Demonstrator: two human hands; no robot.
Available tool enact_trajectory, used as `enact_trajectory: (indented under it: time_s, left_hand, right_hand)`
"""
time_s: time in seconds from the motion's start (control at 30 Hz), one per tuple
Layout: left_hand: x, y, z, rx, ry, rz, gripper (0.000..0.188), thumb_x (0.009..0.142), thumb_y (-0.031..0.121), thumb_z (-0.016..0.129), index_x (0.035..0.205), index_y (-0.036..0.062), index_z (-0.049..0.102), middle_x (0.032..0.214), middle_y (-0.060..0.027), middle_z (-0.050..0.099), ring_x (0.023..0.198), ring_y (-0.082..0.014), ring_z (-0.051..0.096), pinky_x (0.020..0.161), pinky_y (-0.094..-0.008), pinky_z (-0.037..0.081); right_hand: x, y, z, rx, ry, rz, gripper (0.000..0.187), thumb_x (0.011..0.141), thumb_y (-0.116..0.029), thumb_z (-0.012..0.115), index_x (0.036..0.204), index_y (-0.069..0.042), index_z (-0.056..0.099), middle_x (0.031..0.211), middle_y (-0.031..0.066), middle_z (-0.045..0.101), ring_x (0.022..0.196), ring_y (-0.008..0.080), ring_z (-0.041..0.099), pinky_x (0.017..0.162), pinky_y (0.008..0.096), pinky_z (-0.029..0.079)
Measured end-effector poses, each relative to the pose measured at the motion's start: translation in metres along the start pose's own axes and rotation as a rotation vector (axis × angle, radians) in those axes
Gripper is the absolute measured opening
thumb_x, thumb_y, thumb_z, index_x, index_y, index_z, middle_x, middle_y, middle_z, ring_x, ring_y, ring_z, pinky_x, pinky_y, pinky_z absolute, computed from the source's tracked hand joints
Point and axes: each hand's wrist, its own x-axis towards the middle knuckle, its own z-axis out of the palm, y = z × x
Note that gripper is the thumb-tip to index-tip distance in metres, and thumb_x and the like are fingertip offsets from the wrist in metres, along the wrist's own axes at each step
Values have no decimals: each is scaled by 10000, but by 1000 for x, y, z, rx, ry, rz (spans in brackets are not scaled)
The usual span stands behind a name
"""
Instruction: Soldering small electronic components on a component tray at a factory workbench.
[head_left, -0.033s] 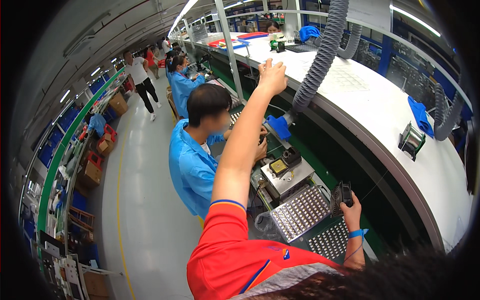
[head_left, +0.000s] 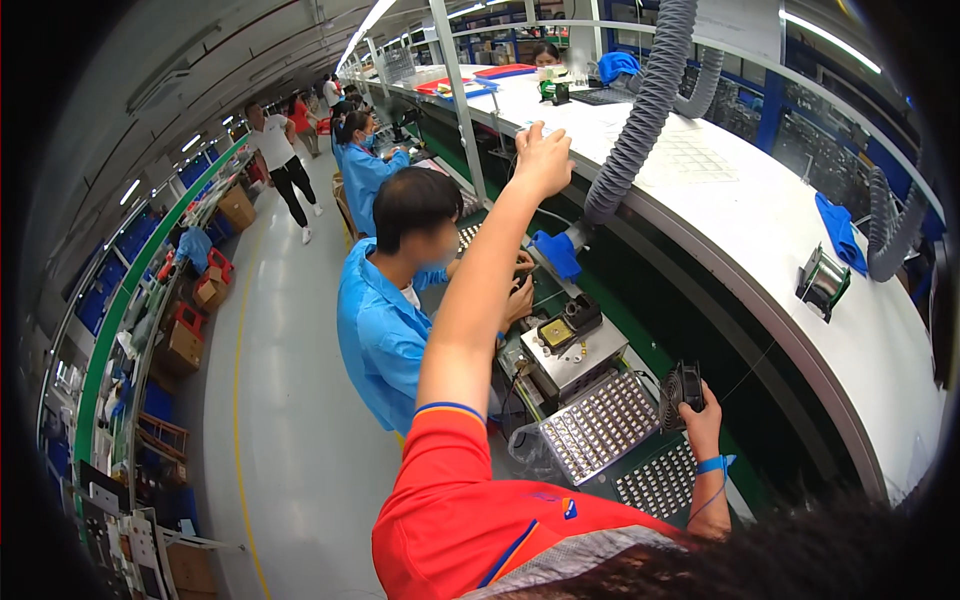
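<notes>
My left arm stretches far forward, and my left hand [head_left: 543, 162] is raised near the edge of the long white shelf [head_left: 690, 215]. Its fingers are bent inward; what they hold, if anything, I cannot make out. At the lower right, my right hand [head_left: 704, 415] grips a black cooling fan [head_left: 682, 395] by its frame, with a blue strap [head_left: 714, 466] round that wrist. Left of the fan lies a tray of small metallic parts in rows [head_left: 600, 425]. A second tray of such parts [head_left: 655, 482] sits nearer to me.
A co-worker in a blue jacket [head_left: 385, 320] sits close beside my left arm. A metal box [head_left: 575, 350] with a yellow sponge stands beyond the trays. A grey flexible duct [head_left: 645, 120] hangs past the shelf, where a solder wire spool [head_left: 823, 282] and blue cloth [head_left: 840, 230] lie.
My left hand has dropped very slightly, and its arm has shifted a little to the left. My right hand keeps its grip on the fan in the same place.
</notes>
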Motion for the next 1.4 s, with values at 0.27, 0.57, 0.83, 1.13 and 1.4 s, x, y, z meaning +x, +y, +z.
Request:
enact_trajectory:
  time_s: [0.27, 0.57, 0.83, 1.13, 1.4]
  left_hand:
    - [-187, 40, -21, -337, 45, 225, 263, 691, 129, 673, 939, 67, 610, 1092, -57, 581, 1144, -319, 443, 936, -455, 322]
    - [-424, 97, 15, -523, -313, -288, 152, 756, 113, 650, 901, 73, 667, 988, -41, 651, 1056, -287, 524, 880, -437, 373]
    - [-506, 148, 24, -585, -540, -480, 127, 778, 162, 651, 884, 104, 693, 983, -21, 670, 1050, -270, 544, 874, -416, 386]
    - [-552, 167, 32, -635, -517, -649, 132, 785, 162, 658, 891, 96, 699, 949, -27, 679, 1010, -271, 570, 837, -401, 423]
    - [-543, 182, 36, -624, -452, -577, 132, 785, 156, 665, 894, 86, 687, 942, -19, 675, 1010, -251, 562, 838, -386, 407]
  right_hand:
    - [77, -3, 23, -60, -116, -158, 542, 715, -63, 612, 1231, 50, 490, 1028, 143, 636, 913, 164, 601, 803, 271, 469]
    - [193, 54, 98, -16, -220, -86, 558, 703, -141, 646, 1214, 37, 511, 1029, 166, 635, 913, 196, 616, 824, 280, 465]
    - [245, 121, 195, 27, -307, -128, 610, 689, -190, 691, 1228, 37, 513, 1168, 175, 579, 1046, 233, 575, 902, 290, 429]
    - [262, 146, 249, 131, -619, -101, 577, 746, -152, 679, 1268, -1, 485, 1234, 161, 546, 1109, 240, 545, 950, 304, 407]
    - [267, 136, 231, -41, -566, -58, 650, 750, -290, 661, 1282, 23, 457, 1196, 192, 563, 1085, 252, 560, 924, 309, 419]
